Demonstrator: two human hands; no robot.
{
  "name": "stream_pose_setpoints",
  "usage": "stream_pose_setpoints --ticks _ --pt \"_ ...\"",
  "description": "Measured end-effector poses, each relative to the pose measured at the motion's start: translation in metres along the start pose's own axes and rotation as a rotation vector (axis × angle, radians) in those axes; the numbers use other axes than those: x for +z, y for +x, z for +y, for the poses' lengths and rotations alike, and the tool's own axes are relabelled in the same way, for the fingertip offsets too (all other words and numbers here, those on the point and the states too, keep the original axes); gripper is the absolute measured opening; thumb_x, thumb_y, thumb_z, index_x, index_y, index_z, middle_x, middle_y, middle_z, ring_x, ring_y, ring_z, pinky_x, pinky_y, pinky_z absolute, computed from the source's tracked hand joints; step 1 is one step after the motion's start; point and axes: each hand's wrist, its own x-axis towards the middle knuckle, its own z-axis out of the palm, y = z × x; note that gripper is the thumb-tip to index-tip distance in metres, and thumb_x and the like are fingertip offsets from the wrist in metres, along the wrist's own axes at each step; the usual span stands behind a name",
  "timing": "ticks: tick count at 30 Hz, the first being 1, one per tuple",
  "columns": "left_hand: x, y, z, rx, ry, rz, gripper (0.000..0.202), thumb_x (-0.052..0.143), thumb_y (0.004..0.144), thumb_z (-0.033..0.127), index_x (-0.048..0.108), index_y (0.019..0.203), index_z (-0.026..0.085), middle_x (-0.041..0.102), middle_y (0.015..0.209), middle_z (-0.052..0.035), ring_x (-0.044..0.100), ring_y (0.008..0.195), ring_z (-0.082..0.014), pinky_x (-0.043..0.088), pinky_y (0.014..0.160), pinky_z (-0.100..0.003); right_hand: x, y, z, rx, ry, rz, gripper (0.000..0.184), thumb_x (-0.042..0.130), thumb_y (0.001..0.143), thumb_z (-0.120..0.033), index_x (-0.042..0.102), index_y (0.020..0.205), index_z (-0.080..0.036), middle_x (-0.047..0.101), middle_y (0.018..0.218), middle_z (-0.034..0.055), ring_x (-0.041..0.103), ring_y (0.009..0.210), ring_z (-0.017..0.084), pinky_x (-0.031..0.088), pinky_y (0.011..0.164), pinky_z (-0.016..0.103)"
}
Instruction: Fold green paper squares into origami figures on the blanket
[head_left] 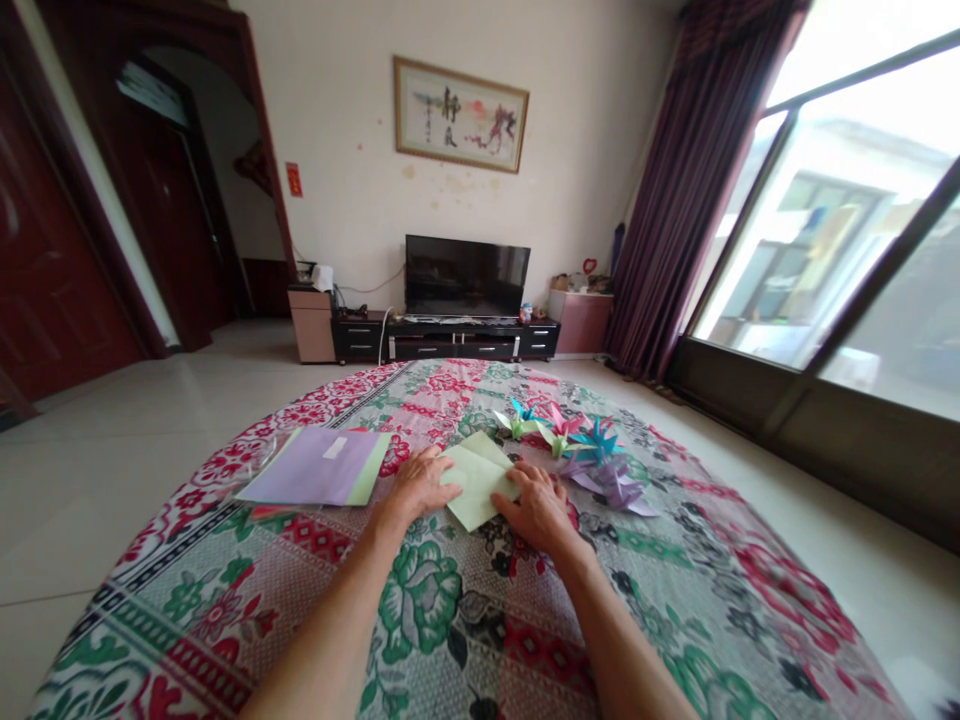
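Observation:
A light green sheet of origami paper [474,488] lies before me, turned cornerwise, with fold lines and a folded layer showing. My left hand [420,487] holds its left corner, the thumb on top and the fingers along the edge. At the right corner, my right hand [538,508] holds the same sheet, thumb over the paper; the undersides of both hands' fingers are hidden. Just beyond my right hand stand several folded paper cranes: a purple one [621,486], a blue one [598,440], and others in pink and green.
Left of my hands lies a stack of coloured paper [307,468], purple on top with a small white label, partly over clear plastic. A patterned cloth [420,600] covers the round table. Beyond it stand a television [466,277] and a low cabinet [454,346].

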Motion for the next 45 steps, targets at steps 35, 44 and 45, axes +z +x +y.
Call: stream_pose_setpoints --ticks 35,44,45 --pt "-0.017 -0.002 -0.017 0.096 -0.171 -0.206 0.071 0.044 0.056 -0.002 0.057 0.121 0.022 0.031 0.147 -0.0052 0.037 0.130 -0.0206 0.033 0.105 -0.027 0.011 0.004 0.004 0.030 0.068 0.151 0.026 0.056 0.077 -0.029 0.064 0.098 -0.018 0.061 0.105 0.0074 0.052 0.097 0.022 0.034 0.086 0.031" --pt "-0.021 -0.003 -0.013 0.088 -0.201 -0.154 0.063 0.044 0.056 0.000 0.063 0.113 0.020 0.042 0.140 -0.0049 0.043 0.126 -0.0202 0.035 0.103 -0.028 0.011 0.004 0.004 0.018 0.071 0.154 0.023 0.053 0.079 -0.028 0.065 0.097 -0.019 0.061 0.109 0.0071 0.051 0.102 0.023 0.033 0.089 0.033" --pt "-0.022 -0.003 -0.013 0.087 -0.214 -0.150 0.062 0.044 0.056 0.000 0.064 0.111 0.020 0.043 0.139 -0.0048 0.043 0.125 -0.0203 0.035 0.103 -0.028 0.011 0.004 0.004 0.018 0.069 0.155 0.023 0.053 0.080 -0.028 0.065 0.097 -0.019 0.062 0.109 0.0073 0.051 0.102 0.023 0.033 0.089 0.033"
